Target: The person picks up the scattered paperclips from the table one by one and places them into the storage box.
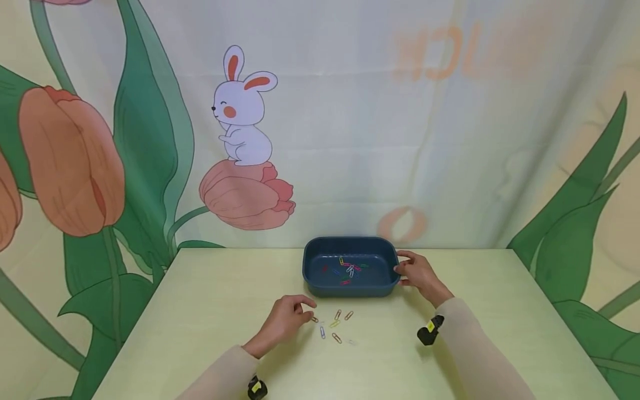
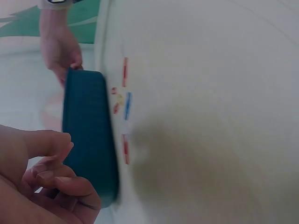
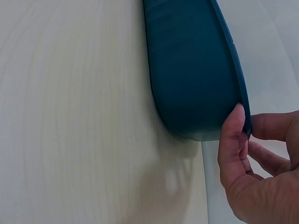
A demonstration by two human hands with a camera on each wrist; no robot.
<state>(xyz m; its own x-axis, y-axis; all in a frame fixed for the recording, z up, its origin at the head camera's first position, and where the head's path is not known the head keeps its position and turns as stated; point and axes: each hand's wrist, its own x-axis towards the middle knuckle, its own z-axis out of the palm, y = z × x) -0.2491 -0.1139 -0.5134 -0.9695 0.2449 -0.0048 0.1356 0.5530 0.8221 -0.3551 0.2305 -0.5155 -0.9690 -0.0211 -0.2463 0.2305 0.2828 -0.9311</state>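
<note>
A dark blue plastic bin (image 1: 350,291) stands near the table's back edge. My right hand (image 1: 419,275) pinches the rim at its right end, thumb on one side and fingers on the other, as the right wrist view shows at the bin wall (image 3: 191,70). Several coloured paper clips lie inside the bin. My left hand (image 1: 290,319) hovers at the front left of the bin, thumb and index finger bent and apart. Just by its thumb lies an orange paper clip (image 1: 314,319). In the left wrist view, the left hand's fingers (image 2: 77,186) overlap the bin.
Loose paper clips lie on the table before the bin: a blue one (image 1: 322,332), a yellow one (image 1: 335,323), several orange ones and a faint white one (image 1: 352,342). Behind the pale table (image 1: 220,300) hangs a printed curtain (image 1: 340,166) with a rabbit and tulips.
</note>
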